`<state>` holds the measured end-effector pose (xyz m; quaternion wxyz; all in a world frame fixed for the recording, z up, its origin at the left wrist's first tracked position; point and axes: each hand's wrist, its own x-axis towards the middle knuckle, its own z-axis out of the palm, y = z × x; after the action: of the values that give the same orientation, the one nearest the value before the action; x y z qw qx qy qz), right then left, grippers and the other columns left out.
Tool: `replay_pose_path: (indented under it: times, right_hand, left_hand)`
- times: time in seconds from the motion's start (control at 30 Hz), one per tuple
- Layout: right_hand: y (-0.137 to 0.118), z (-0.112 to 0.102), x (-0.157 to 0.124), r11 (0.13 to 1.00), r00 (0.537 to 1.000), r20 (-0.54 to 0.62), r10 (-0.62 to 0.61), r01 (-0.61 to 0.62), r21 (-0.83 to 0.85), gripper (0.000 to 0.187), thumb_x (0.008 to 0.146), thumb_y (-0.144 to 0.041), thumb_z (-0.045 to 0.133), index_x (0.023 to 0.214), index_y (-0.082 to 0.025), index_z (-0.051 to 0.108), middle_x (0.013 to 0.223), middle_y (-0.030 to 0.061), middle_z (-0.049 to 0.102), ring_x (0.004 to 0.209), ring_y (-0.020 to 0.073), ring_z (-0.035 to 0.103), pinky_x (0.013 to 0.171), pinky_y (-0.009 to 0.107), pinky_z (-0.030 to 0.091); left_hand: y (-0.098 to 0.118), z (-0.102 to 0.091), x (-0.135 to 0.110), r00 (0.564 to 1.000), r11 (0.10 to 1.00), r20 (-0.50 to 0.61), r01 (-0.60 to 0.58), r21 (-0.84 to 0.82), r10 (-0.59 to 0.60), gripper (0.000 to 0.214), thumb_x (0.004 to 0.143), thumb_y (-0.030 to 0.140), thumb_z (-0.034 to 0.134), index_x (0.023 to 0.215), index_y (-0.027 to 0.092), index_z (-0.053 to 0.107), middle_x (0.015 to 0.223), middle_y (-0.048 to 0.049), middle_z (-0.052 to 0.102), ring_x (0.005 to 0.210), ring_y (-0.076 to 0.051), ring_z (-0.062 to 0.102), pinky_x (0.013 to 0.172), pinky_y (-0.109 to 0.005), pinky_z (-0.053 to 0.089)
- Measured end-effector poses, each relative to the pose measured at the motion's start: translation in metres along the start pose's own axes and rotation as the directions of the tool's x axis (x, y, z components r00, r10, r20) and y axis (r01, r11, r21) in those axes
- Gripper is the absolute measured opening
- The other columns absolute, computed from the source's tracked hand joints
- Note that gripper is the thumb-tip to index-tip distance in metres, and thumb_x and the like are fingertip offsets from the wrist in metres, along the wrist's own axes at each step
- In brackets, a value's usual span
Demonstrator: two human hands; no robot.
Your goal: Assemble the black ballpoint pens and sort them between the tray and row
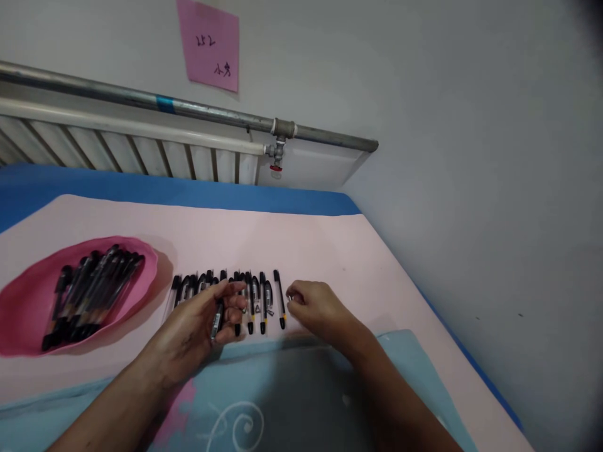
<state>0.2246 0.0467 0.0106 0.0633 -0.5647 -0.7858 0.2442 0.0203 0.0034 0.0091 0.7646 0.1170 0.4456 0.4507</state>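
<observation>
My left hand (207, 320) is turned palm up with its fingers curled around a black pen cap (217, 321) that bears a pale printed label. Close to the right end of the row, my right hand (313, 307) is closed in a pinch; a small shiny bit shows at the fingertips, too little to name. Just left of it lies a black pen (279, 301) with a yellow band. Several more pens and black caps (268, 294) lie side by side along the table, partly hidden behind my left hand.
A pink bowl (149, 263) holding several black pens (94, 295) stands at the left. The pink tabletop (330, 245) has a blue far edge. A blue patterned cloth (282, 395) lies in front. Behind are a radiator (141, 154), a metal pipe (211, 113) and a wall.
</observation>
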Motion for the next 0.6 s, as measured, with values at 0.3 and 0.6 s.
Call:
replay_pose_path:
  times: [0.3,0.6]
  right_hand:
    - [0.015,0.011,-0.001,0.992,0.989,0.149,0.002,0.016,-0.122,0.018,0.064,-0.013,0.046,0.071,-0.015,0.062,0.068,0.0053,0.061,0.056,0.0113,0.046,0.048,0.023,0.023]
    - [0.013,0.006,0.001,0.998,0.987,0.162,-0.003,0.013,-0.062,0.031,0.067,-0.011,0.044,0.087,-0.014,0.066,0.076,0.0081,0.065,0.063,0.0129,0.052,0.052,0.022,0.03]
  left_hand:
    - [0.0,0.003,0.0,0.997,0.997,-0.066,-0.024,0.069,0.029,0.026,0.076,0.033,0.056,0.094,0.014,0.061,0.074,-0.0019,0.052,0.054,-0.007,0.046,0.043,-0.019,0.04]
    - [0.001,0.0,0.002,0.997,0.998,-0.068,-0.017,0.058,0.021,0.026,0.075,0.033,0.057,0.093,0.013,0.06,0.074,-0.0022,0.052,0.054,-0.006,0.046,0.039,-0.016,0.036]
